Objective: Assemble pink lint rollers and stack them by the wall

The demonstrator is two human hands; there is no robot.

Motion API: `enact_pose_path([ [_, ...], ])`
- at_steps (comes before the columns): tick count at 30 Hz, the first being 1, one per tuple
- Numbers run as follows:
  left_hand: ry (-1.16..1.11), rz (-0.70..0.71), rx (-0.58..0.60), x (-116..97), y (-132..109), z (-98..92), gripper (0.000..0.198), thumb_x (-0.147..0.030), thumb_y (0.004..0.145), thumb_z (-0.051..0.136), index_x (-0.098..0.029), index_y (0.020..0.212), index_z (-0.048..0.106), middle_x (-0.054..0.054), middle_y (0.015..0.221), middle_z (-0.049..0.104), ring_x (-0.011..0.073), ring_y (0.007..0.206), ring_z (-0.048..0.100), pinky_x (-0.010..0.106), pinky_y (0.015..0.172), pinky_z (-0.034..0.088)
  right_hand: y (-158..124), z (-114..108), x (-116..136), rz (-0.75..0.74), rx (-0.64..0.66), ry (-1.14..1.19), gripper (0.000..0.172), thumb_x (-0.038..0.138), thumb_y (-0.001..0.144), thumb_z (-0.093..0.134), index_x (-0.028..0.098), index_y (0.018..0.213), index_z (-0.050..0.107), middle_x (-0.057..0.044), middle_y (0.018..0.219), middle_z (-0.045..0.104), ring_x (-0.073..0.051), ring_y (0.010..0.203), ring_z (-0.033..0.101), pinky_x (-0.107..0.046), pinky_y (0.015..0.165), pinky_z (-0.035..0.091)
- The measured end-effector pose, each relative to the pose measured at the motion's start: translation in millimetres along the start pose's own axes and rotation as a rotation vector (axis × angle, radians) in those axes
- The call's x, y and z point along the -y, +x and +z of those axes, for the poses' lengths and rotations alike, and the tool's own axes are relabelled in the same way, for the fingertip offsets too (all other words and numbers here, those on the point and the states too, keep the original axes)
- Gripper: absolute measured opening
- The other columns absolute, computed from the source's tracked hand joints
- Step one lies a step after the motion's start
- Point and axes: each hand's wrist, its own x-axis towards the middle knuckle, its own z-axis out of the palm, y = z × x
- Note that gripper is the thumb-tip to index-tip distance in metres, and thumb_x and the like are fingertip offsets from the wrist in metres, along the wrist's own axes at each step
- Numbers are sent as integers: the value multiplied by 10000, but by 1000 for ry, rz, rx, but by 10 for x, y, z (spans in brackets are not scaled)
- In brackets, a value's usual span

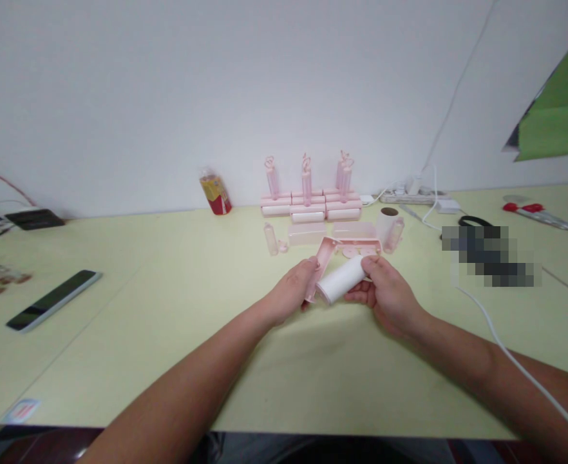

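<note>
White roll (342, 281), gripped at one end by our right hand (391, 291), beside our left hand (293, 291), which grips a pink case (323, 259). We judge the roll light, easily creased, best held by its ends.

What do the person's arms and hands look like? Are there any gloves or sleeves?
No gloves: the left hand and right hand are bare, with five-fingered human shapes. No sleeves, watch or bracelet show on the forearms, which widen away from the wrists. A thin white cable crosses the right one in the picture.
</note>
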Motion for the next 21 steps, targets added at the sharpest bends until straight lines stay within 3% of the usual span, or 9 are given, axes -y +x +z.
enact_pose_path([
  [5, 64, 60, -42, 27, 24, 21, 396, -514, 960, 339, -198, 814, 529, -17, 623, 540, 148, 556, 479, 264, 526, 358, -12, 11, -19, -2, 14, -11, 301, 455, 842, 689, 233, 963, 526, -1, 826, 633, -163, 695, 654, -316, 576, 619],
  [15, 12, 137, 25, 134, 12, 93, 357, -534, 948, 439, -190, 858, 463, -29, 712, 477, 114, 629, 442, 227, 576, 355, -39, 31, -32, -53, 42, -62, 325, 461, 843, 696, 224, 953, 503, 31, 786, 614, -126, 647, 634, -302, 568, 627],
  [21, -96, 103, 19, 204, 30, 141, 385, -566, 932, 466, -198, 1041, 492, -24, 748, 516, 112, 607, 465, 213, 546, 359, -33, 25, -44, -81, 57, -97, 343, 473, 845, 690, 221, 970, 493, 28, 812, 620, -133, 650, 646, -291, 543, 614],
])
